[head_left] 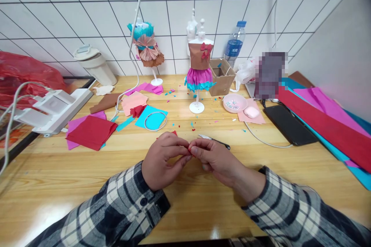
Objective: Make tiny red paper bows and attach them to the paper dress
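Note:
Between the fingertips of both hands is a small piece of red crepe paper [190, 149], mostly covered by the fingers. My left hand [166, 158] pinches it from the left, and my right hand [216, 158] pinches it from the right. A knife-like tool with a pointed metal blade and black handle [218, 141] lies just behind my right hand. Another red scrap [174, 133] shows behind my left hand. Further back stands a small dress form [201, 61] in a brown paper top with red bows and a magenta skirt edged in turquoise.
A second dressed form [147, 46] stands by the wall. Left are a power strip [63, 112], a white cup [95, 65] and red paper squares [92, 131]. Right are a cardboard box [222, 79], a pink bowl of beads [234, 103], a black phone [290, 124] and long paper strips [327, 119].

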The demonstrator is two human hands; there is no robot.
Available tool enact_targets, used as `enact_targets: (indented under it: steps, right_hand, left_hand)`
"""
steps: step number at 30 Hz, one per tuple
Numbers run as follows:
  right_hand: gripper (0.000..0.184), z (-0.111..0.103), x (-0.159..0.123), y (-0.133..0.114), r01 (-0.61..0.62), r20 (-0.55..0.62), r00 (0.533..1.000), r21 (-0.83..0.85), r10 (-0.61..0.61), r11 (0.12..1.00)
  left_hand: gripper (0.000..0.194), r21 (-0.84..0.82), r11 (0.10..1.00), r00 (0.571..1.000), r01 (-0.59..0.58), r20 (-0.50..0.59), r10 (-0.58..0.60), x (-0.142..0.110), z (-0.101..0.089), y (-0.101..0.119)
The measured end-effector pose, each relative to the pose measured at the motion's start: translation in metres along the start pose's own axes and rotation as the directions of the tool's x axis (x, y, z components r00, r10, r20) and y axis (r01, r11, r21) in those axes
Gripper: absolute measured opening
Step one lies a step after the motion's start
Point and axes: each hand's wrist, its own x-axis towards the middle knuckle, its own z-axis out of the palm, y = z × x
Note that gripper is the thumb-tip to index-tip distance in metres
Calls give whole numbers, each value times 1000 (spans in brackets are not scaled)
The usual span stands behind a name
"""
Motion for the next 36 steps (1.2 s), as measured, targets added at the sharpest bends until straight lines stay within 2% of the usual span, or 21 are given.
enact_targets:
  steps: [6,10,13,16,22,26,31,33,36]
  right_hand:
    - [34,0,-1,-4,-58,-35,998,81,61,995]
    - [31,-3,0,-4,-47,14,999,122,46,991]
    - [30,-3,1,-4,-30,-1,1000,85,30,996]
    - [30,0,1,-2,-2,-36,999,53,4,999]
    - [28,2,1,3,22,-46,999,66,-19,998]
    - [30,1,2,3,0,-43,999,114,5,993]
    - [30,-5,2,-3,-36,12,999,220,34,975]
    - [30,-8,2,-5,-1,21,1000,153,-2,988]
    - [35,-10,3,-4,105,26,994,-124,-102,987]
  left_hand:
    - [8,-15,999,999,-38,2,38,0,0,-1]
    - [9,69,998,1000,3,-28,-1,-2,-1,1]
    - [9,96,994,998,44,-49,-40,-4,2,3]
    - [11,44,997,998,61,-30,-60,-4,5,4]
    - [10,-1,1000,999,20,-42,-20,-2,6,3]
    - [9,-38,999,1000,7,-29,-8,-2,4,2]
    - [6,-88,996,1000,15,7,-15,0,2,0]
    - [5,-92,996,1000,19,12,-18,1,1,-1]
    - [6,-79,997,1000,6,19,-4,1,1,-2]
